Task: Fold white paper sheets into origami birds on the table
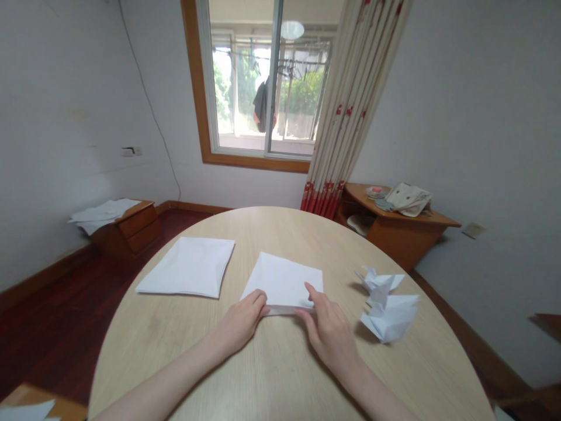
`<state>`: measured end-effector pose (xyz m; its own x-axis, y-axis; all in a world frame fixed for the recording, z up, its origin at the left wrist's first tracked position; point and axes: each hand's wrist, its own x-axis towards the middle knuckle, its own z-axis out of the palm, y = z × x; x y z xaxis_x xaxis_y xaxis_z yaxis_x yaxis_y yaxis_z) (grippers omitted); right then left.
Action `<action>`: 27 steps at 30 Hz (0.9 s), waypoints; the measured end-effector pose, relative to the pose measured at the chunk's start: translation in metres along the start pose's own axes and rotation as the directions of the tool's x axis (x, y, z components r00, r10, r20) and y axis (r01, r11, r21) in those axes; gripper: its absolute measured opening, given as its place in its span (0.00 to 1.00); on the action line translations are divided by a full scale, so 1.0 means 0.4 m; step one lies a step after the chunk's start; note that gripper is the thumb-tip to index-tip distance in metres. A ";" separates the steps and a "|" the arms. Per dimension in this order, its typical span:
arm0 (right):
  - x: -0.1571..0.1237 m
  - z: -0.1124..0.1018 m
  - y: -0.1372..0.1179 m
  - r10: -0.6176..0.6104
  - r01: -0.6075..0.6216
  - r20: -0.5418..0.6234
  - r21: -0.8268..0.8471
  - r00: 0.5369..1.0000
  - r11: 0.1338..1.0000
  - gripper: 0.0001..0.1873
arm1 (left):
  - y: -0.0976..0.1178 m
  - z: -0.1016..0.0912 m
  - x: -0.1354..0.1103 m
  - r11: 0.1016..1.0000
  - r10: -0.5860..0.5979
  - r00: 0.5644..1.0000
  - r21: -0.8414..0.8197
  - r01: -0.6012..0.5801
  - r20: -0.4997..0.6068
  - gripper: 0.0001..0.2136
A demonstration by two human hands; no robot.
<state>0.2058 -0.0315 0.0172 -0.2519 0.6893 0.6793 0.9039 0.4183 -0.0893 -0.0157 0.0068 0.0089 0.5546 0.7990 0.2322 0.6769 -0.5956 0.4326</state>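
Note:
A white sheet of paper (287,279) lies in front of me on the table, its near edge turned up in a narrow fold. My left hand (246,316) grips the near left corner, fingers curled together on the fold. At the near right corner, my right hand (329,328) has its thumb along the fold and its fingers bent over the paper, the index finger raised a little. Right of that hand stand folded paper figures (390,316), bird-like in shape. A stack of white paper (188,266) lies to the left, apart from my left hand.
The round wooden table (272,374) carries all this. Behind it are a window (267,82) and a patterned curtain (346,111). A small drawer cabinet (142,227) with papers stands left; a wooden desk (397,231) with a cloth bag (409,199) stands right.

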 end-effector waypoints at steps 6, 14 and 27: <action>-0.005 0.027 0.019 0.180 -0.180 0.006 0.132 0.984 0.975 0.24 | -0.006 0.006 -0.001 0.999 -0.036 0.999 0.008 0.036 -0.020 0.08; -0.011 0.055 0.033 0.306 -0.308 0.036 0.141 0.951 0.941 0.22 | 0.007 0.003 0.002 0.994 -0.102 0.995 0.036 0.102 -0.005 0.06; 0.003 0.066 0.040 0.167 -0.168 -0.037 -0.020 0.985 0.986 0.27 | 0.016 -0.018 0.007 0.990 -0.137 0.986 0.036 0.135 0.092 0.04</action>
<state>0.2108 -0.0086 -0.0026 -0.0846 0.7273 0.6811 0.9400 0.2850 -0.1876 -0.0132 0.0059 0.0188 0.4983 0.8623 0.0899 0.7623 -0.4852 0.4284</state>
